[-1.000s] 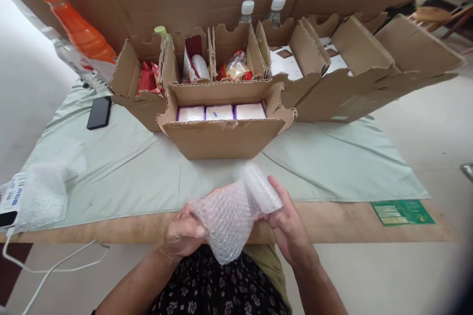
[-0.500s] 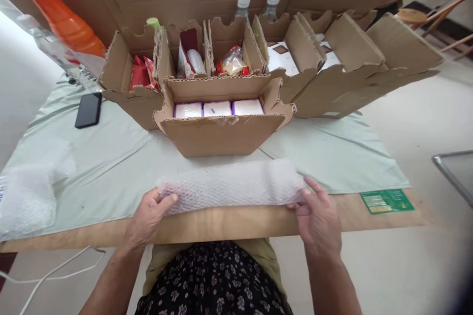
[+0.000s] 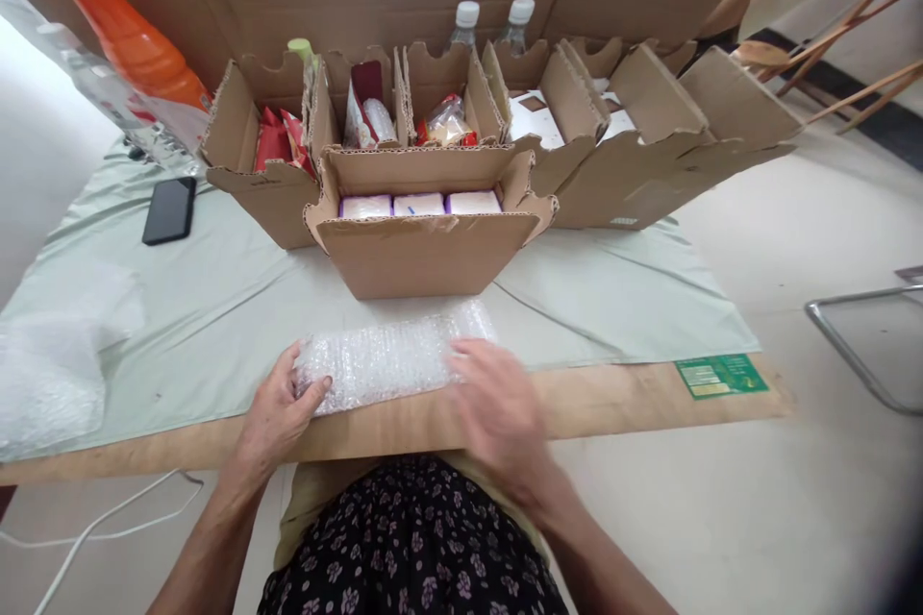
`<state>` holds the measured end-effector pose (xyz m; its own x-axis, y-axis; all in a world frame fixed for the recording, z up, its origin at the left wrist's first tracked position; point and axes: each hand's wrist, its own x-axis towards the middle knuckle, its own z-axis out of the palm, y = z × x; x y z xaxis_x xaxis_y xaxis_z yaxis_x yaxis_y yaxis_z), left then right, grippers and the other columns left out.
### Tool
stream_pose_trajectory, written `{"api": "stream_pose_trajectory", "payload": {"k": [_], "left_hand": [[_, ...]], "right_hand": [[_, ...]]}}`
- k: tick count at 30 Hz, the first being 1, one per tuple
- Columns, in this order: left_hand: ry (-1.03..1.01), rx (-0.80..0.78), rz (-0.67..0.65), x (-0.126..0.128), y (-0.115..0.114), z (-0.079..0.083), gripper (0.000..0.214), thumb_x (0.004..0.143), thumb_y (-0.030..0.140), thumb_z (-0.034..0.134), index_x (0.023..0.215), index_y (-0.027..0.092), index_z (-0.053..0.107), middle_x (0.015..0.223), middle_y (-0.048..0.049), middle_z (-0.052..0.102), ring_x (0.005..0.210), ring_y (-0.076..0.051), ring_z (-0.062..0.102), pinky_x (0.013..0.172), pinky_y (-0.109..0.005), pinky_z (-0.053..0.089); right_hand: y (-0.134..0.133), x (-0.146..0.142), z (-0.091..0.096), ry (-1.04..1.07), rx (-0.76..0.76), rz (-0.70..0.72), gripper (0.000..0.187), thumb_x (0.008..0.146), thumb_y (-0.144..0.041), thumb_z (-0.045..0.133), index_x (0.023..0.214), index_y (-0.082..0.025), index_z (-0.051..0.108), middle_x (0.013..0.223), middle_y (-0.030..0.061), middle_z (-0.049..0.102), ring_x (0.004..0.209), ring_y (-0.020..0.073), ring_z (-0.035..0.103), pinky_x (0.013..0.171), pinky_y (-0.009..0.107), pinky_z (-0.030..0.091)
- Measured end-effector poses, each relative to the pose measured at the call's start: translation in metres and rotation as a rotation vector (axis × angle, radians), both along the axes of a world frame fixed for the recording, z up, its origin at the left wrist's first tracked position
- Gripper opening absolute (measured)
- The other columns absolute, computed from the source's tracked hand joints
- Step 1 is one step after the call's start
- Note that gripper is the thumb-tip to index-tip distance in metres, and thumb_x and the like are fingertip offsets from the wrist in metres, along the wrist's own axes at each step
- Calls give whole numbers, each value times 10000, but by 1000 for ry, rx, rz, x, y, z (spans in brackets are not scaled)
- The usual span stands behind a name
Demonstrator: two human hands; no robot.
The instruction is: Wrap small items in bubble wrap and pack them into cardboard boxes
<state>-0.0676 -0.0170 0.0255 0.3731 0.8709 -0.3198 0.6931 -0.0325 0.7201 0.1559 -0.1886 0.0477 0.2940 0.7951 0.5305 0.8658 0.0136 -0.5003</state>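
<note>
A strip of clear bubble wrap (image 3: 382, 360) lies at the front of the table, partly on the green cloth and partly on the bare wooden edge. My left hand (image 3: 278, 413) grips its left end, thumb on top and fingers behind. At the right end, my right hand (image 3: 497, 408) is over the wrap, blurred by motion, its fingers stretched out to the left. Just behind the wrap stands an open cardboard box (image 3: 422, 259) with three white, purple-edged packs (image 3: 418, 204) inside.
Behind it, a row of cardboard bins (image 3: 263, 197) holds packets and boxes. An orange bottle (image 3: 137, 48) and clear bottles stand near them. A phone (image 3: 169, 210) and more bubble wrap (image 3: 54, 375) lie on the left, a green card (image 3: 721, 376) on the right edge.
My right hand has moved left from the far right end of the bubble wrap. The strip now looks shorter, its right end drawn in to the left. My left hand stays at the left end.
</note>
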Motion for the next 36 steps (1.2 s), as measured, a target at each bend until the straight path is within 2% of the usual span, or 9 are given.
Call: {"api": "stream_pose_trajectory", "payload": {"k": [3, 5, 9, 13, 26, 29, 32, 34, 36], "left_hand": [[88, 156, 2, 6, 0, 0, 789, 790, 579, 583, 1433, 123, 539, 1212, -142, 731, 1021, -296, 706, 869, -396, 548], [165, 192, 3, 7, 1, -1, 760, 812, 540, 545, 1453, 132, 528, 1163, -137, 744, 1006, -307, 708, 855, -400, 543], [330, 185, -87, 4, 4, -4, 709, 875, 449, 454, 1507, 127, 470, 733, -43, 677, 772, -301, 678, 736, -378, 494], [384, 201, -158, 4, 4, -7, 701, 903, 407, 433, 1549, 136, 401, 713, -30, 638, 734, -295, 659, 688, -350, 444], [538, 288, -144, -19, -1, 2, 704, 930, 436, 471, 1572, 162, 384, 729, -37, 678, 735, -296, 700, 649, -317, 438], [539, 281, -147, -20, -1, 3, 722, 928, 457, 475, 1573, 144, 384, 740, -42, 681, 734, -291, 697, 655, -318, 450], [524, 263, -149, -19, -2, 5, 735, 928, 473, 451, 1577, 134, 378, 738, -40, 664, 725, -295, 682, 654, -330, 448], [489, 259, -132, -19, -3, 8, 741, 919, 485, 451, 1570, 137, 391, 722, -28, 646, 713, -290, 668, 658, -334, 450], [415, 290, -92, -19, -5, 12, 743, 908, 499, 471, 1559, 149, 407, 717, -14, 637, 692, -269, 652, 666, -330, 457]], "right_hand": [[51, -28, -14, -91, -287, 256, 474, 991, -250, 597, 1444, -114, 563, 1517, 136, 579, 1436, 278, 493, 1163, 432, 474], [66, -24, -33, -111, -447, 230, 565, 997, -360, 605, 1483, -81, 537, 1560, 177, 530, 1469, 313, 459, 1185, 468, 441], [38, 15, -70, -161, -545, -45, 611, 1047, -467, 472, 1547, -116, 481, 1631, 164, 441, 1534, 317, 369, 1237, 512, 329], [-3, 41, -82, -254, -521, -218, 617, 1080, -480, 340, 1578, -127, 429, 1641, 139, 435, 1523, 282, 386, 1242, 471, 274], [-37, 78, -74, -69, -429, -423, 575, 1056, -481, 364, 1461, -108, 529, 1525, 212, 549, 1432, 327, 482, 1130, 526, 393], [-29, 72, -74, 0, -442, -475, 573, 1003, -533, 464, 1342, -94, 611, 1503, 234, 555, 1450, 377, 440, 1116, 567, 397], [-18, 58, -68, 68, -356, -439, 376, 971, -479, 523, 1096, -163, 683, 1476, 202, 584, 1432, 379, 456, 1101, 567, 407], [-16, 49, -57, 173, -241, -373, 259, 971, -417, 527, 998, -200, 666, 1355, 159, 673, 1304, 324, 577, 1055, 498, 458], [-19, 44, -43, 321, -155, -345, 212, 970, -413, 558, 972, -221, 646, 1075, 89, 757, 986, 240, 693, 888, 382, 531]]}}
